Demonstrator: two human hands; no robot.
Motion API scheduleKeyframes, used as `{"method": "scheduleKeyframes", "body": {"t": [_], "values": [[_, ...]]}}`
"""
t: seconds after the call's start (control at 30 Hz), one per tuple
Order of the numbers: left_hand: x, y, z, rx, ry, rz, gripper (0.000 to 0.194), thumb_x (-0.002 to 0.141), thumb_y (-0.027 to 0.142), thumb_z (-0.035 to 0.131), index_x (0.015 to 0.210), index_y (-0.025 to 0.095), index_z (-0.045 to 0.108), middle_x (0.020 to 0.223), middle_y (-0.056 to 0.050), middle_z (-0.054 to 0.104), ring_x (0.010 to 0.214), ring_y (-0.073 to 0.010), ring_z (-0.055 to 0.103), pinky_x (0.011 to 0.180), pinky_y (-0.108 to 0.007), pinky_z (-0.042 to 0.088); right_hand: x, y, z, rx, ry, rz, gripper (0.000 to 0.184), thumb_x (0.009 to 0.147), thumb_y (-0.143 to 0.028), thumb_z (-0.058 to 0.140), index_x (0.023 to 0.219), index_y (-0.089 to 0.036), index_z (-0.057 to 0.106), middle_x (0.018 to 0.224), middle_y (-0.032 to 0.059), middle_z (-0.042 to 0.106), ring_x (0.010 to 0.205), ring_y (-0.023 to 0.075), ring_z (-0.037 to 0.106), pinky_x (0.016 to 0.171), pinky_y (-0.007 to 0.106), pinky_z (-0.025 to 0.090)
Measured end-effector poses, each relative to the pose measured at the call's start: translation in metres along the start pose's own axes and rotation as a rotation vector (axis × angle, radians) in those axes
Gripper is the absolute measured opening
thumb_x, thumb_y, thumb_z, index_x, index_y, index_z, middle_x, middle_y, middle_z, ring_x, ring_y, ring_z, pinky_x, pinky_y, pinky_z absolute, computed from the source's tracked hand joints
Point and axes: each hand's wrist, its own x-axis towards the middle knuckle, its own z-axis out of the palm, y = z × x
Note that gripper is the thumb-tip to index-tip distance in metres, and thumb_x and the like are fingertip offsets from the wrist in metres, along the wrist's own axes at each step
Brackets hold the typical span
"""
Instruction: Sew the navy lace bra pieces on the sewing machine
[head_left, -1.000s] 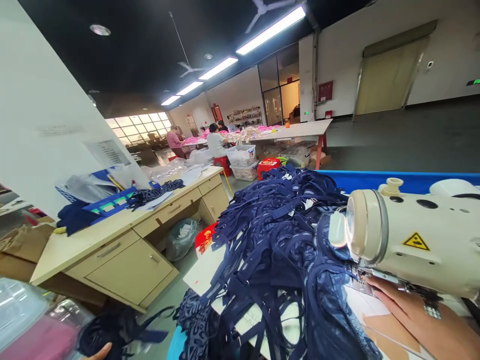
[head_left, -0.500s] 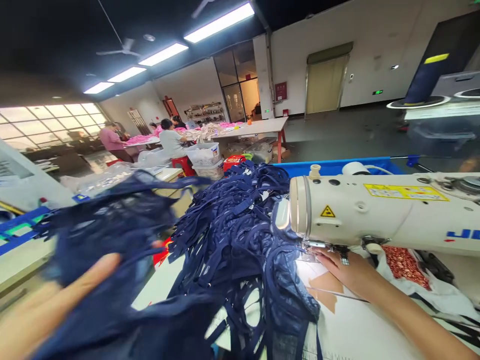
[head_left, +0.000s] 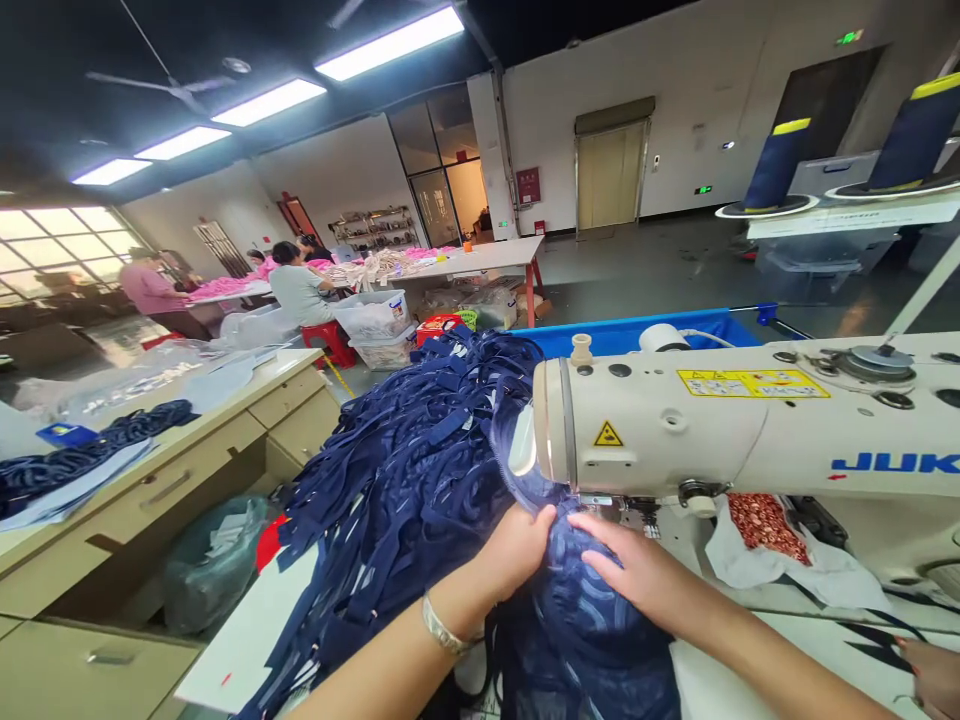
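A navy bra [head_left: 592, 600] with sheer mesh and a pale wavy pattern lies under the head of the white sewing machine [head_left: 637, 420]. My left hand [head_left: 517, 550], with a bangle at its wrist, pinches the bra's edge just in front of the needle area. Beside it my right hand [head_left: 630, 570] rests on the bra, its visible fingers stretched out and apart. The fingertips of both hands are close together near the presser foot [head_left: 596, 500]. Fabric hides the remaining fingers and the stitching point. Left of the machine is a large heap of navy bras [head_left: 420, 450].
Behind the machine hangs a blue cloth bin [head_left: 637, 330]. A drawer desk [head_left: 217, 450] stands at left, a plastic bag [head_left: 214, 570] inside it. Navy thread cones [head_left: 776, 170] are at upper right. Red bits [head_left: 765, 525] lie on white cloth under the arm. Several people sit or stand farther back.
My left hand has swung from the far left to the machine, and the navy fabric it carried is gone from the left. My right hand has moved back from under the needle area onto the bra.
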Motion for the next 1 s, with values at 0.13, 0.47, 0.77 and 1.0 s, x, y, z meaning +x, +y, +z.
{"method": "scheduleKeyframes", "body": {"t": [0.13,0.47,0.77,1.0], "values": [[0.015,0.010,-0.018,0.127,-0.051,0.188,0.035,0.074,0.027,0.068,0.108,0.017,0.067,0.122,-0.009,0.062,0.120,-0.0277,0.052,0.111,-0.044,0.029,0.002,-0.003,0.004,-0.055,-0.101,-0.055,0.048,0.089,-0.021,0.038,0.135,-0.013,0.046,0.134,0.0097,0.049,0.121,0.0210,0.047,0.106,0.036,0.037],[0.014,0.029,-0.020,-0.478,-0.022,0.050,0.042,0.074,0.027,0.066,0.113,0.011,0.063,0.108,-0.010,0.069,0.104,-0.0278,0.062,0.095,-0.042,0.046,-0.007,-0.020,0.000,-0.032,-0.160,-0.078,0.042,0.091,-0.024,0.041,0.133,-0.020,0.049,0.132,0.0084,0.051,0.116,0.0248,0.051,0.104,0.045,0.037],[0.032,0.033,-0.017,0.112,0.081,0.397,0.027,0.083,0.028,0.052,0.102,0.016,0.067,0.104,-0.009,0.069,0.102,-0.0253,0.062,0.099,-0.035,0.043,-0.007,-0.019,-0.003,-0.024,-0.146,-0.083,0.037,0.091,-0.024,0.042,0.126,-0.023,0.053,0.129,0.0064,0.054,0.114,0.0245,0.052,0.099,0.041,0.042],[0.060,0.020,-0.005,0.034,0.145,0.358,0.033,0.085,0.035,0.052,0.112,0.018,0.060,0.116,-0.009,0.064,0.116,-0.0254,0.053,0.108,-0.040,0.035,-0.007,-0.020,-0.001,-0.015,-0.122,-0.073,0.034,0.090,-0.021,0.039,0.118,-0.020,0.057,0.125,0.0086,0.056,0.112,0.0241,0.054,0.098,0.040,0.043]]}}
